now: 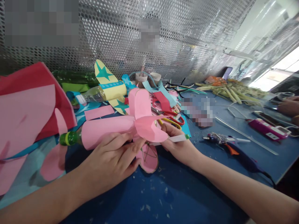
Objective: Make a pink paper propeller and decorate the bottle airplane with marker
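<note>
A green bottle wrapped in pink paper (105,130) lies on its side on the blue table (168,193), its green cap at the left. Pink paper propeller blades (142,118) fan out from its right end. My left hand (112,158) grips the bottle near the blades, fingers pinched at the hub. My right hand (177,143) is closed around a white glue stick with a green tip (178,138), held just right of the propeller.
Pink and red paper sheets (25,115) lie left. A yellow bottle plane with teal stars (109,88) stands behind. Scissors (173,119), paper scraps, a glue gun (235,154), a pink power bank (267,129) and green stalks (233,91) fill the right. Perforated metal wall behind; another person's hand (289,107) far right.
</note>
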`<state>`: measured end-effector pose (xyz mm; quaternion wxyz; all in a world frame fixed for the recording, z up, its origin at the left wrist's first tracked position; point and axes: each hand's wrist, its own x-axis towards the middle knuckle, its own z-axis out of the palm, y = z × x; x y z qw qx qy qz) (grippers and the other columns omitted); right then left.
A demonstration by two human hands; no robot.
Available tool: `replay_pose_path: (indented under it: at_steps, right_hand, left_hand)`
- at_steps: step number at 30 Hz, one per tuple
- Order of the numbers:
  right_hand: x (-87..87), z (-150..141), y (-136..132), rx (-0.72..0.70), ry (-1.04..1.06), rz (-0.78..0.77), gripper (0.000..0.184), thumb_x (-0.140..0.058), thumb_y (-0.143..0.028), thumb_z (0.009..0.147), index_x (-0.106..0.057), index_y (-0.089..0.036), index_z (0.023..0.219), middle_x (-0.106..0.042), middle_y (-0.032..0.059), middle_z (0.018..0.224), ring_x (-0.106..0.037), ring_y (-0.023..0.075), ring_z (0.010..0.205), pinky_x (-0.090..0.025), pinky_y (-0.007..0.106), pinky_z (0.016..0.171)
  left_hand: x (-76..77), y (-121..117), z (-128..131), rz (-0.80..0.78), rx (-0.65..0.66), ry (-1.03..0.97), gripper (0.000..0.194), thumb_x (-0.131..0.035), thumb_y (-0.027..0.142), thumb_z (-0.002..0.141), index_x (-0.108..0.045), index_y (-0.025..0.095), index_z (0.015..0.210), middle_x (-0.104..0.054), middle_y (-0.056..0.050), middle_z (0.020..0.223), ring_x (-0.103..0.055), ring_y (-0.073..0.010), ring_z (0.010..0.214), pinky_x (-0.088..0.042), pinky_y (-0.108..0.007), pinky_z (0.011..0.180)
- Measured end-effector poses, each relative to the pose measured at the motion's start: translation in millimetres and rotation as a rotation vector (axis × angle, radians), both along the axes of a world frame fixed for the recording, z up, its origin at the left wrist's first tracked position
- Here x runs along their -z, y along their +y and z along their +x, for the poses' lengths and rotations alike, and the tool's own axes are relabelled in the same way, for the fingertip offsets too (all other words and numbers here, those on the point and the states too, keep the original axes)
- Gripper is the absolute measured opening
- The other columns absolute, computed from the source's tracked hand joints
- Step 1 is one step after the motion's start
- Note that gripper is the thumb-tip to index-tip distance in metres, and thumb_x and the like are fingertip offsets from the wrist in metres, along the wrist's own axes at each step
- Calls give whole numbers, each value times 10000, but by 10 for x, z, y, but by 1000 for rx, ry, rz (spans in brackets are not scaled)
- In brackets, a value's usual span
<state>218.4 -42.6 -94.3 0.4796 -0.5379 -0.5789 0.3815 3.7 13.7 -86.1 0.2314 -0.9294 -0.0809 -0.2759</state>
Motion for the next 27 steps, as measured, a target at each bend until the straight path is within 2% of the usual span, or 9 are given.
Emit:
replay_pose_path:
  at_steps: [4, 15, 21, 27]
  right_hand:
    - [-13, -3, -6, 15, -5, 5, 227, -567, -163, 788, -403, -234, 647, -408, -75, 577, -303, 103, 513, -228, 251, 474]
    - [-7, 13, 6, 24, -24, 10, 242, -568, -187, 792, -389, -238, 638, -398, -64, 596, -312, 115, 530, -241, 263, 485]
    - [-6, 14, 10, 19, -37, 49, 254, -566, -195, 811, -378, -240, 647, -410, -53, 613, -337, 125, 552, -272, 268, 500]
    - [4, 19, 5, 25, -42, 46, 240, -554, -192, 820, -389, -241, 653, -413, -49, 627, -341, 130, 569, -284, 267, 506]
  left_hand:
    - [-7, 7, -3, -1, -9, 0, 331, -399, 181, 947, -537, 57, 1220, -730, -80, 868, -637, -263, 916, -505, -404, 789]
    - [-9, -11, 6, 9, -5, 21, 314, -438, 146, 925, -551, 41, 1198, -726, -105, 917, -635, -273, 914, -511, -416, 811]
    - [-28, -17, 2, 10, -17, 6, 320, -414, 159, 942, -535, 28, 1209, -721, -86, 827, -634, -265, 895, -505, -392, 787]
    - [-13, -7, 6, 23, -33, 17, 324, -405, 174, 946, -532, 64, 1223, -728, -69, 850, -633, -253, 926, -496, -388, 813]
